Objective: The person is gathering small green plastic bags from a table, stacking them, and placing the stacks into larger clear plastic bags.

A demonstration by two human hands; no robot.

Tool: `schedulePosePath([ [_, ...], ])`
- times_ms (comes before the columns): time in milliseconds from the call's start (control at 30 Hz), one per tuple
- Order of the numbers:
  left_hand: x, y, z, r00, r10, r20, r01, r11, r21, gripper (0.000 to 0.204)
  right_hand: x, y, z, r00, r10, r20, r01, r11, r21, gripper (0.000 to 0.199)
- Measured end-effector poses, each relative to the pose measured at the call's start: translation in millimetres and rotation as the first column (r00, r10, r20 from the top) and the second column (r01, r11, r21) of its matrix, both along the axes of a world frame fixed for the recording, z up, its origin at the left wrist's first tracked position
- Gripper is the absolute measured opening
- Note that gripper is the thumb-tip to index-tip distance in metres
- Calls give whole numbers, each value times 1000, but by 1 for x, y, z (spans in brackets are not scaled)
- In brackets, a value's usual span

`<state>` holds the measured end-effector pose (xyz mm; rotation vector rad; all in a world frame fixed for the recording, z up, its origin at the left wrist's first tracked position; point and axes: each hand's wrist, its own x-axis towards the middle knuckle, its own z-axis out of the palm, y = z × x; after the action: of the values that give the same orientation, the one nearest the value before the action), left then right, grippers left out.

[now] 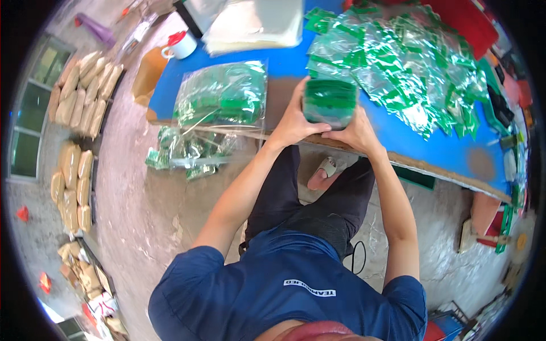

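A squared green stack (pixel 330 102) (probably plastic packets) is held at the table (pixel 287 65) front.

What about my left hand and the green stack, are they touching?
Touching. The head view shows your left hand against the stack's left side, its thumb along the near edge of the green stack, with no gap visible.

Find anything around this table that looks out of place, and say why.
The packet heap at right on the blue table looks messy, lying at mixed angles, unlike the green stack between the left hand and right hand. A brown patch near the table's right end looks odd, breaking the blue.
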<state>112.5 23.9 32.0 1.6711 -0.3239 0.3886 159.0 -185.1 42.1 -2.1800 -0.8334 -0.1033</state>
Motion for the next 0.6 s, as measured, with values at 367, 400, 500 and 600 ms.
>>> schedulePosePath([
  [367, -28, 12, 18, 915, -306, -262, 242, 937, -251, 72, -38, 12, 36, 985, -9, -173, -5, 997, -78, 92],
  [400, -39, 14, 20, 887, -347, -305, 187, 873, -451, 66, -44, 5, 44, 970, 20, -242, -29, 999, -34, 88],
  [500, -54, 27, -12, 824, -521, -224, 230, 668, -708, 64, -44, -8, 23, 640, 242, -729, 149, 892, 427, 96],
  [600, -57, 45, -36, 646, -755, -111, 441, 489, -753, 73, -82, 19, 35, -105, 618, -779, 233, 777, 585, 117],
])
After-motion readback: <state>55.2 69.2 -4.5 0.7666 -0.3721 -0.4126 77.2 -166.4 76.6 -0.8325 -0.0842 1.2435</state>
